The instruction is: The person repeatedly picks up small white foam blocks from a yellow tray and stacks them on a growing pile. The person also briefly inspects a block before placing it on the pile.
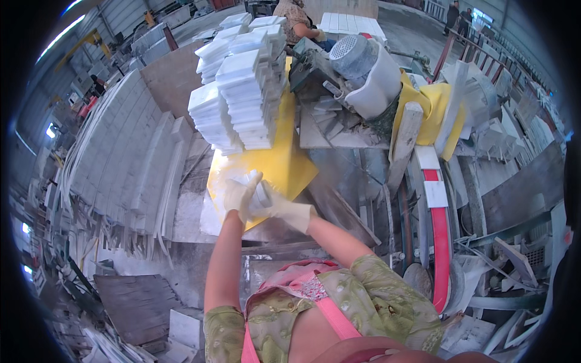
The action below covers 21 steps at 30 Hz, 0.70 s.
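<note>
Both my hands wear pale work gloves and meet over a yellow sheet [290,169] on the bench. My left hand [237,198] is closed on the left side of some white stone tiles [260,195]. From the right, my right hand [283,209] grips the same tiles; the gloves cover most of them, so how many there are I cannot tell. Just beyond my hands, tall stacks of white square tiles [245,91] stand on the yellow sheet.
At right a conveyor with a red belt [440,254] and white tiles runs toward me. Behind it sits a motor [353,55] by a yellow cloth [431,100]. Long stone slabs [115,145] lean at left. Broken offcuts [181,330] lie below. A person [296,21] sits beyond the stacks.
</note>
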### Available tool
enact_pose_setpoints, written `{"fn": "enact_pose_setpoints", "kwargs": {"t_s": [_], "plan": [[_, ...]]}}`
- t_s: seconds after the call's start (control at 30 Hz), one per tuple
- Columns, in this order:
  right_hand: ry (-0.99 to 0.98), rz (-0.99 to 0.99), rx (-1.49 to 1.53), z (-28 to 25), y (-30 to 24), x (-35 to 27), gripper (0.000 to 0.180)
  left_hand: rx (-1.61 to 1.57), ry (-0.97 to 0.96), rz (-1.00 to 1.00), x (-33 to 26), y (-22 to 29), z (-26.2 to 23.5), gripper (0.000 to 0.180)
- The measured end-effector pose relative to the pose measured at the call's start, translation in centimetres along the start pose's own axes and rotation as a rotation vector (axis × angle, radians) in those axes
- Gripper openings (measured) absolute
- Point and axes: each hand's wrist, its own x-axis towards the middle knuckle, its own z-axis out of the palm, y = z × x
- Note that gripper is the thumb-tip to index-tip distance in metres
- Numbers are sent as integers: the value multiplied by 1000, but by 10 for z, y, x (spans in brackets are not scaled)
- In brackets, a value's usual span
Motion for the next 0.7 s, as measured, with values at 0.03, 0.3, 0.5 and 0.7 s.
{"fn": "enact_pose_setpoints", "kwargs": {"t_s": [0.03, 0.3, 0.5, 0.7], "plan": [[39, 33, -118, 0, 10, 5, 109, -89, 86, -101, -6, 15, 4, 95], [130, 49, 47, 9, 54, 2, 111, -38, 144, -282, -16, 48, 7, 110], [215, 4, -2, -30, 14, -70, 78, 46, 183, -322, -15, 42, 15, 107], [370, 82, -108, -76, -14, -100, 48, 25, 213, -372, -19, 53, 11, 115]]}}
